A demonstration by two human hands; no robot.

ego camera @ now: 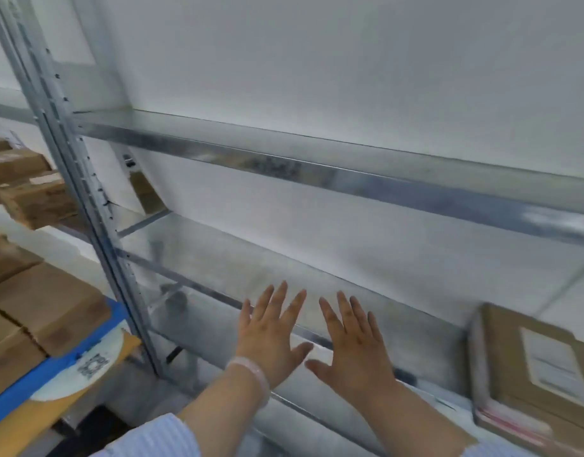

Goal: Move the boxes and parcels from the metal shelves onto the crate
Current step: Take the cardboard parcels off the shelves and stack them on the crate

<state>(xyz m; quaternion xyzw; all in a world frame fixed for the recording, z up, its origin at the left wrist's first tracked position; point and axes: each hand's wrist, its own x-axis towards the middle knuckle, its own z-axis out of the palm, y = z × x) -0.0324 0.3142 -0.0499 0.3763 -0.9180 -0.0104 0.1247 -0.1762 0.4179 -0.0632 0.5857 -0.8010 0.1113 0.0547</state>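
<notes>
Pale blue striped sleeves [152, 437] come in from the bottom edge, and 2 bare forearms reach forward from them. On the left wrist sits a clear, pale wristband [251, 367]. The left hand [270, 334] and right hand [356, 351] lie side by side, palms down, fingers straight and spread, thumbs nearly meeting. Neither hand holds anything. They are over the front edge of the lower shelf [218, 252]; whether they touch the metal cannot be told.

That board belongs to the metal shelves [284, 166], which run across a white wall [317, 61], with a slotted upright post [82, 192] standing at the left end.

At the far right, on the shelf level nearest the hands, lies a brown cardboard box [501, 374] with a white label [554, 367] on top. Something flat with a pinkish edge lies under it, too blurred to name.

Left of the post, several brown stacked boxes [43, 301] rest on a blue crate [46, 374], which bears a round white sticker [86, 364] with a printed code. Higher up on the left, more cartons [30, 192] sit beyond the post.
</notes>
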